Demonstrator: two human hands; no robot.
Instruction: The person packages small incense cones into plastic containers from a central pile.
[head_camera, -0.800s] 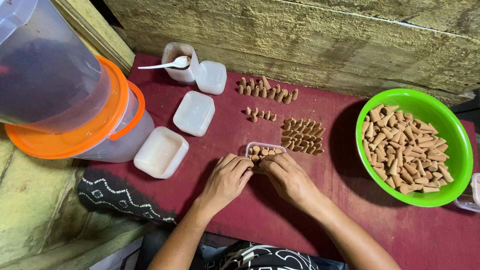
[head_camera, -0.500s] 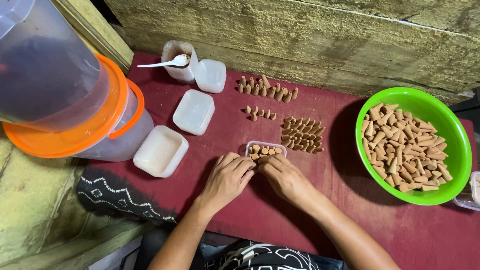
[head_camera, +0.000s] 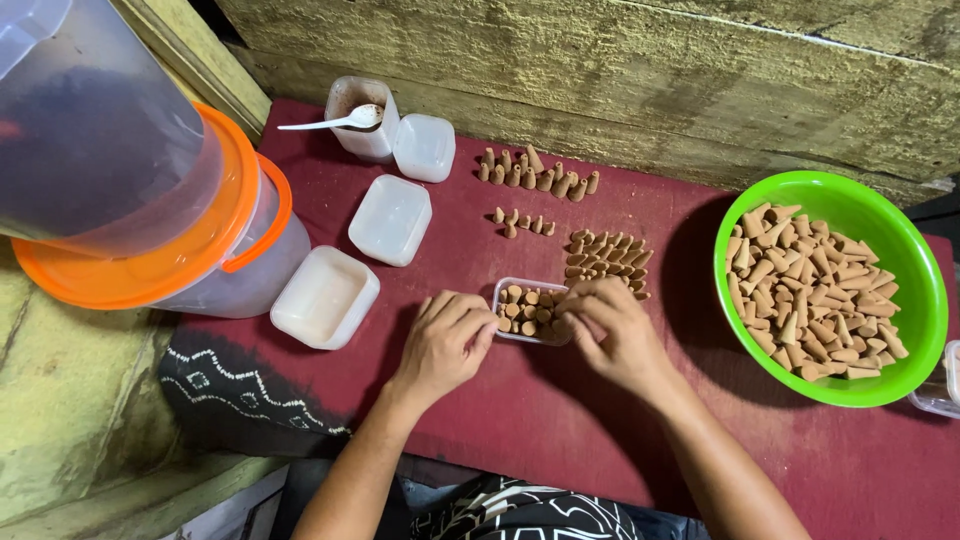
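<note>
Hands have barely shifted since the earlier frame, both at the small box (head_camera: 530, 310) mid-frame.
Left hand (head_camera: 445, 345) rests loosely curled against the box's left end; right hand (head_camera: 610, 330) has its fingertips pressed together at the right end, whether on a cone I cannot tell. The cones (head_camera: 528, 305) inside stand tips up, box long axis left-right. A nudge could tip them, or scatter the rows (head_camera: 605, 260) just above.

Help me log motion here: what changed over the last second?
Hardly anything. Both the left hand and right hand stay at the small clear box of cones; fingers shifted only slightly. The green bowl and white lids stayed put.
</note>
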